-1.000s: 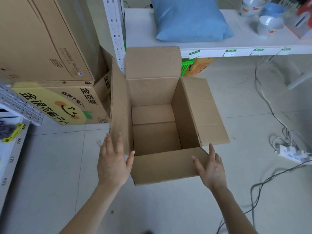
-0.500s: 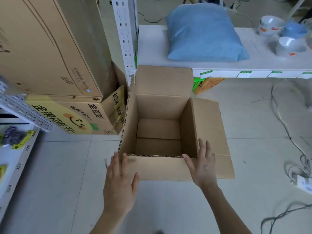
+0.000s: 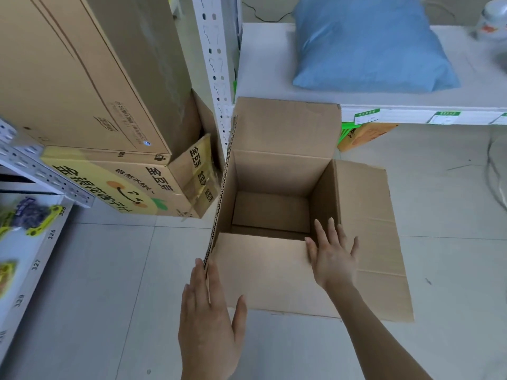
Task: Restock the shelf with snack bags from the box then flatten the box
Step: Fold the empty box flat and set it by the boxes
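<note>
An open brown cardboard box (image 3: 274, 272) stands on the tiled floor with all its flaps spread; its inside is bare. My left hand (image 3: 208, 325) is flat with straight fingers at the near left corner of the box, fingertips by the upright left flap's edge. My right hand (image 3: 333, 256) lies flat with spread fingers on the near flap, at the box's near right corner. A blue snack bag (image 3: 367, 45) lies on the white shelf (image 3: 263, 72) behind the box.
Stacked cardboard cartons (image 3: 90, 111) stand to the left against a white shelf upright (image 3: 216, 64). A low shelf (image 3: 30, 256) with packaged goods runs along the left edge. Cables (image 3: 496, 171) trail on the floor at the right. An orange carton (image 3: 365, 135) sits under the shelf.
The view has drawn closer to the box. My right hand slid up the near flap toward the opening, and my left hand moved in to the box's near left corner.
</note>
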Tool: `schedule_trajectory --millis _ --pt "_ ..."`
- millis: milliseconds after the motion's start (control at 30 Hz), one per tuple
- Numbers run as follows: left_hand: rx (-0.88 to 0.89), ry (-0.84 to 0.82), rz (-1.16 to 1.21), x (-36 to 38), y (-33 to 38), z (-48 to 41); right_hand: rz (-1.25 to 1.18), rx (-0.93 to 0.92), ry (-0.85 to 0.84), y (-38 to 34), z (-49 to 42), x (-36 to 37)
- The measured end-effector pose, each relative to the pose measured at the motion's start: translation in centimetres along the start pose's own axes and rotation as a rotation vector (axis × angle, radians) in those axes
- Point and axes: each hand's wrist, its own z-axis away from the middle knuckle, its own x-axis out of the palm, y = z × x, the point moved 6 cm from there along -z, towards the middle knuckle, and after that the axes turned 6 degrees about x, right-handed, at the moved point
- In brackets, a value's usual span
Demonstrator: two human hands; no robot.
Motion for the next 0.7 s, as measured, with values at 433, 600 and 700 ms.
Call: schedule_trajectory --millis 433,600,700 --pt "0.103 -0.293 0.120 6.9 5.9 0.6 0.025 0.138 -0.049 7.4 0.0 1.4" --pt "0.080 -0.299 0.011 10.4 6.1 -2.0 0.039 0.296 -0.061 15.2 0.3 2.3" --pt "0.027 -0.274 -0.034 12.5 5.0 -4.3 -0.039 0.398 -0.092 18.3 0.1 3.4"
